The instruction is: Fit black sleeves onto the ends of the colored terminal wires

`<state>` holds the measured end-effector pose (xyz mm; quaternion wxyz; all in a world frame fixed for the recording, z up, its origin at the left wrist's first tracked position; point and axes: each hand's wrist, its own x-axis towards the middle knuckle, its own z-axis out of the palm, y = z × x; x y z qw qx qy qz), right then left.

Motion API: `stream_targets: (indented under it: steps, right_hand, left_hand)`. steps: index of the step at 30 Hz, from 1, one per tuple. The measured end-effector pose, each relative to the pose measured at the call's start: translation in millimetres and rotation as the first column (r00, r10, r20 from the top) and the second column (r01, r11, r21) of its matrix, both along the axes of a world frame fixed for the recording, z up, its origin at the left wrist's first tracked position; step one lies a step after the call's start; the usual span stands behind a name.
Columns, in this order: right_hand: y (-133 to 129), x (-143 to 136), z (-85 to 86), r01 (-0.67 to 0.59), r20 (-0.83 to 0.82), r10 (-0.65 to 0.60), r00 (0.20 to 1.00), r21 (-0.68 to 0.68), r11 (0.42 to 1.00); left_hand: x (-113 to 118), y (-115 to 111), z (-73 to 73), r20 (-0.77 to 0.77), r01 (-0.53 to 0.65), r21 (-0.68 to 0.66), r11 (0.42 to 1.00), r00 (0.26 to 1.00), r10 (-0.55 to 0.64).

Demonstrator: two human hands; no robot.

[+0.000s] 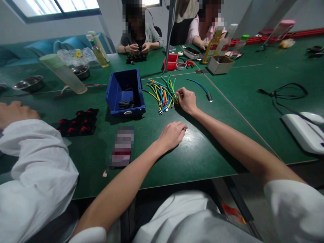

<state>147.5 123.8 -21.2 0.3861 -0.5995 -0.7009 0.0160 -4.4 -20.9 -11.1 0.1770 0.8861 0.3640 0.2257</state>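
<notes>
I see my right hand (187,100) pinching into one bundle of coloured wires (163,92) at twelve o'clock on the bench (202,152). My left hand (172,135) rests loosely curled, holding nothing. One blue bin (125,92) sits at eleven o'clock, one loose blue wire (201,87) at one.

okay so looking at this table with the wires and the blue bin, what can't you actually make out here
Head view only:
- Right hand fingertips: buried in the bundle of coloured wires, so its grip is unclear.
- Left hand: curled knuckles-up on the green table; anything beneath is hidden.
- Blue bin: dark parts inside, too small to identify.
- Flat item near the left forearm: blurred out.
- White device: cut off by the right edge.
</notes>
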Motion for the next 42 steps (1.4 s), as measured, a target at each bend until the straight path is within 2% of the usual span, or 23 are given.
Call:
stream_targets:
  steps: [9,16,23,31,35,42]
  right_hand:
    - [1,2,-5.1,-0.074,-0.216,0.094,0.972,0.099,0.992]
    - [-7,-7,6.9,-0.137,-0.436,0.191,0.879,0.152,0.979]
    - [-6,-16,18.4,-0.102,-0.520,0.140,0.843,0.101,0.990]
    - [-12,-20,40.8,-0.090,-0.503,0.097,0.859,0.039,0.995]
    - [-12,-18,53.7,-0.150,-0.510,0.180,0.841,0.101,0.984]
    - [-10,-10,78.9,-0.246,-0.572,0.325,0.753,0.213,0.945]
  left_hand:
    - [-4,-3,-0.3,0.013,0.000,-0.014,1.000,1.000,0.000]
    - [-5,-4,-1.0,0.010,-0.002,-0.012,1.000,1.000,0.002]
    - [-1,1,-2.6,0.019,-0.001,-0.017,1.000,1.000,0.001]
    - [-2,3,-4.5,0.045,0.003,-0.013,1.000,0.999,-0.003]
    - [-2,2,-4.7,0.054,0.006,-0.012,1.000,0.999,-0.005]
    - [-2,1,-1.1,0.023,-0.012,-0.030,0.999,1.000,0.013]
